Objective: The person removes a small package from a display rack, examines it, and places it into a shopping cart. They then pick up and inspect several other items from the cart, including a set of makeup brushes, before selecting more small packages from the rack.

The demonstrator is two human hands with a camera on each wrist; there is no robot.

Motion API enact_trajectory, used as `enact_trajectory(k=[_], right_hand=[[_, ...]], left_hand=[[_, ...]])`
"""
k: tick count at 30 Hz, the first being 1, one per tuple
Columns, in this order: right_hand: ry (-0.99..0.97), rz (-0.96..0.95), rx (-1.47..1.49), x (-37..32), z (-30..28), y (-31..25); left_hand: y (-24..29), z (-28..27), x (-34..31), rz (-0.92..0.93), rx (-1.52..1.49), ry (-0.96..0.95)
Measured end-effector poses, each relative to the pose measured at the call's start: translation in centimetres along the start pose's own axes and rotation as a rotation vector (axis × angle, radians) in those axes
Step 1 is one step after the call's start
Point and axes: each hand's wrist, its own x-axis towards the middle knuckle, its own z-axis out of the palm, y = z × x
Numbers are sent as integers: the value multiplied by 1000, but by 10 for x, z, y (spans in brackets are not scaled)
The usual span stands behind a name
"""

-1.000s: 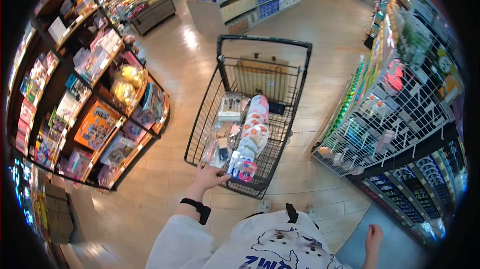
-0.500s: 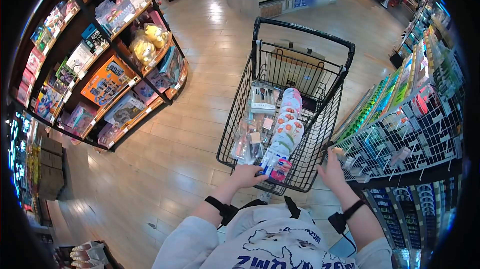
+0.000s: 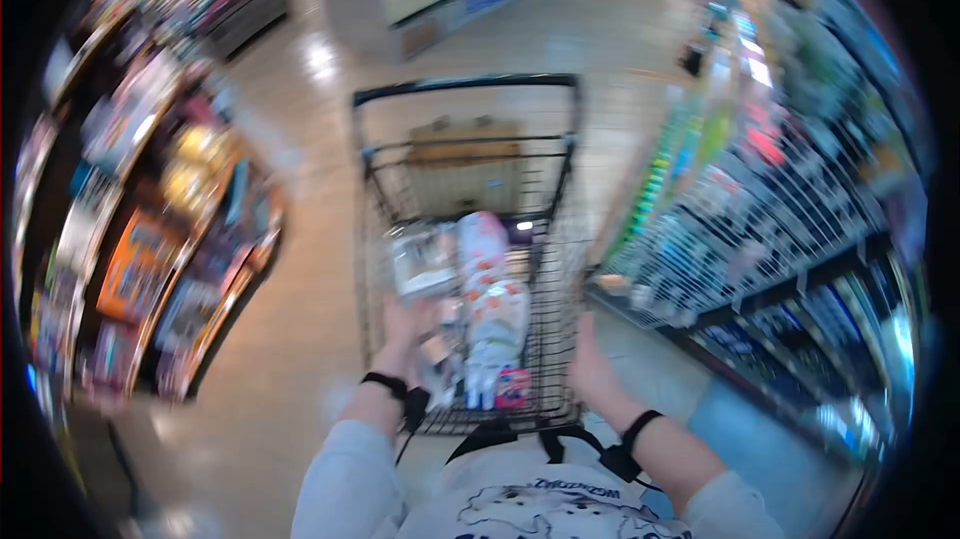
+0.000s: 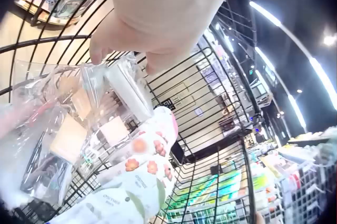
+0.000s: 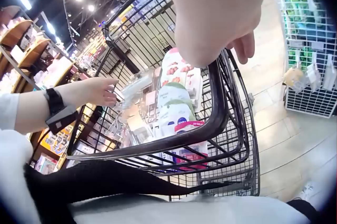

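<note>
My left hand (image 3: 405,319) reaches into the black shopping cart (image 3: 575,139). Its thumb and fingers pinch the edge of a white-and-clear package of brushes (image 4: 129,88), which stands tilted over the other goods. Beside it runs a row of white packs with red flowers (image 4: 152,155), and clear plastic packages (image 4: 68,140) lie below the hand. At the cart's near end is a pink-and-blue pack (image 5: 190,145). My right hand (image 5: 216,29) is at the cart's right rim, its fingers hanging loosely on the outer side. The head view is blurred.
To the left stands a shelf unit (image 3: 215,314) with boxed toys. A white wire rack (image 3: 740,239) with hanging goods comes close to the cart's right side. Farther ahead is a low shelf (image 3: 420,4) with blue and white packs. Wooden floor (image 3: 310,269) lies between.
My left hand has gone from the cart's near rim deeper inside and taken hold of the brush package, tilting it. My right hand, first hanging away, has come to the right rim.
</note>
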Motion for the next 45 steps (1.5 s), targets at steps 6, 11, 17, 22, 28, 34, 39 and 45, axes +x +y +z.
enact_trajectory(k=[6, 11, 17, 22, 28, 34, 39, 45], right_hand=[[77, -5, -17, -6, -13, 10], [97, -63, -40, -8, -7, 12], [189, -132, -33, -4, 4, 21], [187, -134, -25, -8, -3, 17], [110, -91, -35, -14, -14, 9], [130, -127, -30, -9, -7, 15], [5, -110, -46, 4, 2, 25], [72, -258, 519, -4, -55, 21]], left_hand=[[102, 5, -7, -63, 476, 16], [70, 12, 23, -112, 440, -30], [59, 19, 33, -126, 291, -277], [40, 31, 51, -159, 496, -339], [98, 26, 3, -422, -97, -235], [169, -30, -80, -419, -364, -277], [239, -68, -168, -181, -512, -479], [279, -74, -228, 39, -568, -755]])
